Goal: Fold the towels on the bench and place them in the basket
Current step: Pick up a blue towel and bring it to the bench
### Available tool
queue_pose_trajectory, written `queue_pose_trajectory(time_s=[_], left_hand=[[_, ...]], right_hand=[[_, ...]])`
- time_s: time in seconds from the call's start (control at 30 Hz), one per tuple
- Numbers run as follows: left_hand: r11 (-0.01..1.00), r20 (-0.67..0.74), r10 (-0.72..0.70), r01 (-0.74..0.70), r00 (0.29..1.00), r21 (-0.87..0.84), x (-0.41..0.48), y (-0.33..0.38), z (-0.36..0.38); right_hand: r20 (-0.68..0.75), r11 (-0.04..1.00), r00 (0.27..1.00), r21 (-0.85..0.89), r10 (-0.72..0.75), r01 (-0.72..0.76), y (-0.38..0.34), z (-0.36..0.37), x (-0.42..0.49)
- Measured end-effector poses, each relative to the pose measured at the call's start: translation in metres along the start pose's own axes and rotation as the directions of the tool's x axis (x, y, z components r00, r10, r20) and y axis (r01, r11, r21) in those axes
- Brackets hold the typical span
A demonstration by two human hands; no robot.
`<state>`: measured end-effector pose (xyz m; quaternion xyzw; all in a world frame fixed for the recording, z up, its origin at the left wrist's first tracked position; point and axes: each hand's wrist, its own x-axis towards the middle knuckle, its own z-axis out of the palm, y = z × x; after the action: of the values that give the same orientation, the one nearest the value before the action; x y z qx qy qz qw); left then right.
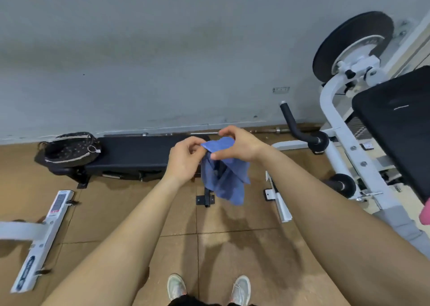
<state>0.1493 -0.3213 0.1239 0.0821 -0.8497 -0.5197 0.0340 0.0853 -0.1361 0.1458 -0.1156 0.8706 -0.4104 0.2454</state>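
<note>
A blue towel [226, 180] hangs in the air in front of the black bench [137, 152], held at its top edge by both hands. My left hand [186, 159] pinches the left part of that edge. My right hand [237, 146] grips the right part, with the fingers curled over the cloth. The towel's lower part droops loosely below the hands, bunched and tilted. A dark patterned basket [69, 150] with a pale trim sits on the bench's left end, well to the left of my hands.
A white weight machine [337, 110] with a black disc and black pad stands at the right. A white frame bar [44, 238] lies on the brown floor at the left. A barbell lies along the grey wall behind the bench. My shoes [209, 287] show at the bottom.
</note>
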Motion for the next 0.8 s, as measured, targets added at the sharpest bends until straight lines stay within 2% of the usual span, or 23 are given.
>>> queue_pose_trajectory(time_s=[0.1, 0.27, 0.4, 0.57, 0.7, 0.8], left_hand=[[1.000, -0.036, -0.008, 0.009, 0.999, 0.025, -0.003, -0.018, -0.039], [0.993, -0.043, -0.007, 0.012, 0.999, 0.115, -0.006, -0.052, -0.107], [0.964, -0.006, 0.002, -0.001, 1.000, 0.264, -0.006, -0.093, -0.164], [0.937, -0.026, 0.036, -0.024, 0.999, 0.348, -0.004, -0.138, -0.222], [0.909, 0.008, -0.063, 0.055, 0.998, 0.414, 0.002, -0.175, -0.263], [0.914, 0.033, -0.129, 0.106, 0.991, 0.391, 0.013, -0.198, -0.279]], right_hand=[[0.093, 0.985, 0.995, -0.167, -0.032, 0.047, -0.026, 0.047, 0.017], [0.093, 0.948, 0.986, -0.274, -0.138, 0.159, -0.075, 0.123, 0.048], [0.067, 0.903, 0.986, -0.394, -0.154, 0.168, -0.111, 0.173, 0.067], [0.026, 0.888, 0.988, -0.435, -0.153, 0.149, -0.140, 0.228, 0.091], [0.000, 0.873, 0.987, -0.466, -0.163, 0.145, -0.151, 0.263, 0.113], [-0.033, 0.875, 0.984, -0.463, -0.173, 0.139, -0.156, 0.272, 0.132]])
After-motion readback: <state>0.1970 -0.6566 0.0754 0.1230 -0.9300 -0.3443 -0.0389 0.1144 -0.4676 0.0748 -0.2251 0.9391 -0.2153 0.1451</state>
